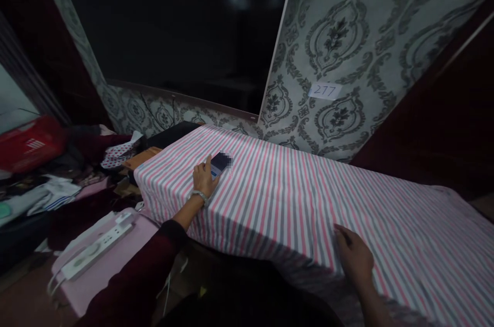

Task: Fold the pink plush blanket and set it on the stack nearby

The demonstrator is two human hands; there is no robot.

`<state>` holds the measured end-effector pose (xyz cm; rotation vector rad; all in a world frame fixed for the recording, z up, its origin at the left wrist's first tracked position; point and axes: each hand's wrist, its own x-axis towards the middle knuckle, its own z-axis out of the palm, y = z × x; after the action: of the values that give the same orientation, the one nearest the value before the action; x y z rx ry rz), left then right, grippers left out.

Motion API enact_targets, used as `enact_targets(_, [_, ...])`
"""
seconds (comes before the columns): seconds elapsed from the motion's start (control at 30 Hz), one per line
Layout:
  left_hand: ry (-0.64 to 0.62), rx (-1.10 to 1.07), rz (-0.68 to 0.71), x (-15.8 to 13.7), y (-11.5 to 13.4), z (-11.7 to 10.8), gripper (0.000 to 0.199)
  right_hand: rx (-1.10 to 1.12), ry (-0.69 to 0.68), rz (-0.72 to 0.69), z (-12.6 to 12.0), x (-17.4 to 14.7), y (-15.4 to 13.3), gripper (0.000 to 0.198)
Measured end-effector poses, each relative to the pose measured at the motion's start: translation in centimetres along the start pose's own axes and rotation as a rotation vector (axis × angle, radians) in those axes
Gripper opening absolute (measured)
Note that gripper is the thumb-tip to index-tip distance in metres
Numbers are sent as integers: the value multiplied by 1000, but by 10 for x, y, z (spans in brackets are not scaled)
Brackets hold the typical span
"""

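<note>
My left hand point(205, 178) is closed around a smartphone point(221, 163) at the left part of the covered table. The phone's screen is partly lit, and its far corner is blurred by pixel blocks. A bracelet point(200, 197) circles my left wrist, below a dark red sleeve. Under both phone and hand spreads a pink, grey and white striped cloth point(278, 188). At the cloth's front edge, on the right, my right hand point(355, 257) is loosely curled with a gap between thumb and fingers. I see nothing in it.
A large dark television point(173, 28) hangs on the patterned wall, beside a paper marked 277 point(324, 91). To the left lie piled clothes point(54, 195) and a red bag point(33, 144). A white power strip point(96, 252) rests on a pink surface point(142, 247), with cables hanging nearby.
</note>
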<state>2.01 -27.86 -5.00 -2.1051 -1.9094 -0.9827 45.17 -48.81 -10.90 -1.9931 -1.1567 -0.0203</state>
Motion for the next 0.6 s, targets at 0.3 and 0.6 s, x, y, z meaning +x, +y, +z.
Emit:
enact_targets(0.3, [-107, 70, -126, 0, 4, -9, 82, 0, -32, 41, -3, 0, -3, 63])
enact_targets(0.6, [-190, 101, -223, -4, 7, -9, 90, -6, -34, 39, -6, -2, -6, 64])
